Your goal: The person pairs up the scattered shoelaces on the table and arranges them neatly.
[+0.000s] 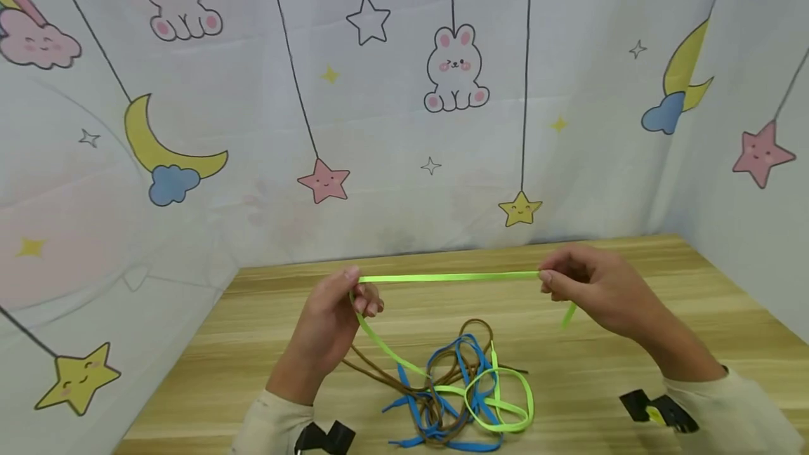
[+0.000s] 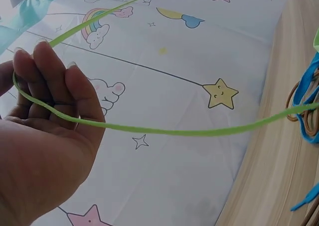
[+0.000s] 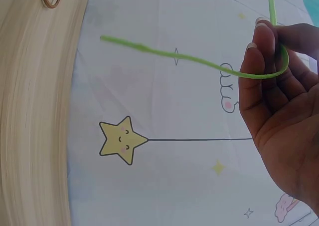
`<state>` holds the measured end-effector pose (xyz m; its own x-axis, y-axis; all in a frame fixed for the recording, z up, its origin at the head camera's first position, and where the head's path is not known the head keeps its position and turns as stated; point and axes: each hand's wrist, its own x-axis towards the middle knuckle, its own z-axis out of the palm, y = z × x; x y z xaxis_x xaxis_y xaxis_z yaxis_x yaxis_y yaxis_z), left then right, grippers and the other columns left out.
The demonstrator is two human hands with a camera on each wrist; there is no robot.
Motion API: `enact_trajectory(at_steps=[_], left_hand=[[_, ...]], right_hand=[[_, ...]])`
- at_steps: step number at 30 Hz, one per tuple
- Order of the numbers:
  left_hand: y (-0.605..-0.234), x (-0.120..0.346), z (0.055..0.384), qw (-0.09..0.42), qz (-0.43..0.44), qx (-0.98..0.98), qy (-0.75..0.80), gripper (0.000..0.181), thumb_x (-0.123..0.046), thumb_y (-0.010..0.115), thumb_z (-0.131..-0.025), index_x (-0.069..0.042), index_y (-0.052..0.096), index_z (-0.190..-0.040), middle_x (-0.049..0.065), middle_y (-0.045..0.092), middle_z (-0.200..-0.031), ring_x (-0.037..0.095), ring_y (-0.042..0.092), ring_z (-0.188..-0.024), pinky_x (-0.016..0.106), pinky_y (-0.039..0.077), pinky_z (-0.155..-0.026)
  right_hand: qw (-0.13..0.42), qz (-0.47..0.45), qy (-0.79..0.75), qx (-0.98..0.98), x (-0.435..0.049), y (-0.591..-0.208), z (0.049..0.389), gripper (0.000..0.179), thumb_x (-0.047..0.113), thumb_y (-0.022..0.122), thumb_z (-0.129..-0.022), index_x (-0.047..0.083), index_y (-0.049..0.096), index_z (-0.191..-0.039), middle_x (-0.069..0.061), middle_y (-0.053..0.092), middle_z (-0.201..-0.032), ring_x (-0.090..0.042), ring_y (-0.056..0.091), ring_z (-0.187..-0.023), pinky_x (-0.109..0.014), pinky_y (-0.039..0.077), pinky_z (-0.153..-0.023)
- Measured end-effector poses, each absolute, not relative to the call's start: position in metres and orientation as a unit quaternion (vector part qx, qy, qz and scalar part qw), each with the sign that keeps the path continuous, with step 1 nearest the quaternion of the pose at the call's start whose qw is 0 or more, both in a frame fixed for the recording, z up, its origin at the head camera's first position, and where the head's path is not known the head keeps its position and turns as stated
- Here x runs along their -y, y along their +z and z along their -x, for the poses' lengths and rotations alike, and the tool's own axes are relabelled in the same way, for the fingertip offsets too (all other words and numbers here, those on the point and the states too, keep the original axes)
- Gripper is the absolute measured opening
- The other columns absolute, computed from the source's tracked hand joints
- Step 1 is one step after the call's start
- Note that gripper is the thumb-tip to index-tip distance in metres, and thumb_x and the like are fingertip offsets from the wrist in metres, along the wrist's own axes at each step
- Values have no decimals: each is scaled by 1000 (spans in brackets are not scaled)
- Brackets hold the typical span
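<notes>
Above the wood-grain worktop (image 1: 253,343), a lime-green shoelace (image 1: 450,277) is drawn straight and nearly level between the two hands, flat and narrow like a ribbon, bright and even in colour. The left hand (image 1: 333,311) pinches it between thumb and fingers at one end of the taut stretch; the right hand (image 1: 600,290) pinches it likewise at the other. Past the right fingertips a short free end bends back across the inside of the fingers and hangs just below that hand, narrowing to a slim tip. From the left hand the lace turns down over the curled fingers and sags in a loose curve towards the worktop, between the hands and nearer the person. There it joins a tangle, lying in rounded loops on the tangle's right side, over parts of a flat blue shoelace (image 1: 474,446) and a thin, round brown shoelace (image 1: 373,368). The blue one shows pointed tips on the left; two brown strands trail out beneath the left hand. Behind stands a white fabric backdrop (image 1: 392,125) printed with stars, moons and rabbits.
</notes>
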<state>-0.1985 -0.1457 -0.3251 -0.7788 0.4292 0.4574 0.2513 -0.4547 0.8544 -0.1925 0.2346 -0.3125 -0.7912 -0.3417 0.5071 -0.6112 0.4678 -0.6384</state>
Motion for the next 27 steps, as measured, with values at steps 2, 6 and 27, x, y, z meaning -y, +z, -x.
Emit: enact_trajectory(at_steps=[2,6,27], left_hand=[[-324,148,200,54,-329,-520,786,43,-16,31,-111,-17,63,-81,-7,56,-71,12,60,-74,33,45,-88],[-324,154,203,44,-326,-522,787,44,-15,30,-111,-17,63,-81,-6,56,-72,12,59,-74,33,45,-88],[-346,173,224,46,-234,-592,770,37,-24,40,-110,-14,57,-79,-3,54,-70,13,61,-72,31,51,-83]], right_hand=[[156,-282,431,843,-236,-312,193,9,5,64,-98,8,67,-106,2,68,-86,-17,68,-75,-30,57,-66],[149,-273,435,845,-238,-312,194,8,7,64,-99,7,67,-107,-2,69,-88,-17,68,-76,-30,57,-66],[131,-252,511,811,-260,-314,204,13,8,59,-102,-2,65,-105,-13,66,-86,-23,62,-69,-30,55,-63]])
